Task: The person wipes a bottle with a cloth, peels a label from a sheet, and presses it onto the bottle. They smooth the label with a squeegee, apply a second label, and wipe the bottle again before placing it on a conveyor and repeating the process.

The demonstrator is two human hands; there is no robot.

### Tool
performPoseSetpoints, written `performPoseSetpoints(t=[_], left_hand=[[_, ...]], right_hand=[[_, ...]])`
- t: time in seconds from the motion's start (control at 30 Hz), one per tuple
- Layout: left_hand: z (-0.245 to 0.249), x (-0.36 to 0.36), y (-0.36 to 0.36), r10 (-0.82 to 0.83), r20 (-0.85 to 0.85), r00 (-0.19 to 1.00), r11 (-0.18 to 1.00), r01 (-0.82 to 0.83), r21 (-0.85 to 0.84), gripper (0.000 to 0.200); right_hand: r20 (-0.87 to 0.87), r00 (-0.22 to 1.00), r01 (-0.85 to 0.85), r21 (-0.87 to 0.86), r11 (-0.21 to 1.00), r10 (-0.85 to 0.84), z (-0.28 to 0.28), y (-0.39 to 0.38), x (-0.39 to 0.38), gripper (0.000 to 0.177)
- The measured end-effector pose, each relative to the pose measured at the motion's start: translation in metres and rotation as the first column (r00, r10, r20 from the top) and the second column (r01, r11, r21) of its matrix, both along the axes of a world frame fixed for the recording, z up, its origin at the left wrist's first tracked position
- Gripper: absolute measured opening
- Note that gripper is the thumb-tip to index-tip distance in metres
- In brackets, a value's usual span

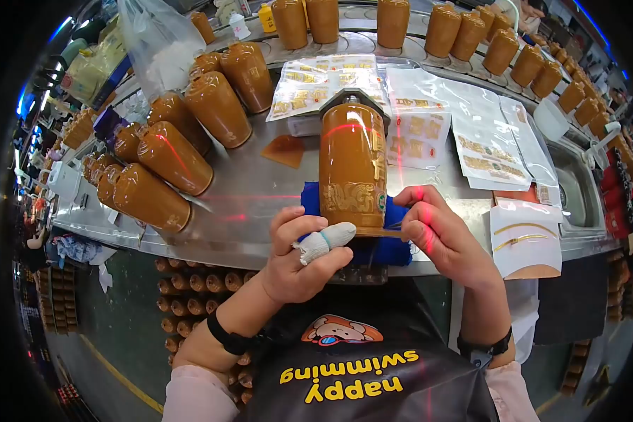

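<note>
A glossy brown bottle (352,162) lies in front of me with its neck pointing away, in a dark holder (376,104) with blue cloth (394,252) under its near end. Gold patterns run along its right side and lower part. My left hand (306,253), one finger wrapped in white, curls against the bottle's near left edge. My right hand (439,235) is closed in a pinch at the near right, on a thin brown strip (381,232) that crosses the bottle's base. Whether the strip is a separate tool is hard to tell. Red laser lines cross the bottle and my right hand.
Several brown bottles (218,109) stand at the left, and more (394,24) line the conveyor behind. Sheets of gold decals (489,141) lie at the right, near a metal sink (577,186). A card with gold strips (527,239) rests by the table's front edge.
</note>
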State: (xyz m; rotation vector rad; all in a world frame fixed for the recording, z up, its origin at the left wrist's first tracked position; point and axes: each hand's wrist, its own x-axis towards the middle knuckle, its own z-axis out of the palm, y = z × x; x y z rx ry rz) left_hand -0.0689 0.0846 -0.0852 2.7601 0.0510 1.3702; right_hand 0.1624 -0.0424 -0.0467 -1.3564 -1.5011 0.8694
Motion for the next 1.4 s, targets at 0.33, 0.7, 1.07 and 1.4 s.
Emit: performPoseSetpoints(t=[0.33,0.7,1.07,1.4], left_hand=[[0.019,0.017,0.004,-0.083,-0.135,0.987,0.978,0.106,0.178,0.02],[-0.001,0.023,-0.002,0.022,0.051,0.998,0.943,-0.004,-0.334,0.031],[0.012,0.013,0.006,-0.09,-0.055,0.994,0.994,0.094,0.061,0.018],[0.018,0.03,0.006,-0.153,-0.178,0.972,0.972,0.181,0.15,0.022]], right_hand=[[0.014,1.0,-0.027,0.003,1.0,0.027,-0.005,-0.001,0.005,0.014],[-0.022,0.999,-0.049,-0.058,0.997,0.047,0.005,-0.002,0.01,0.016],[-0.047,0.998,0.036,-0.094,0.995,-0.041,-0.01,-0.018,0.026,0.022],[-0.08,0.996,0.022,-0.13,0.991,-0.032,-0.008,-0.017,0.024,0.022]])
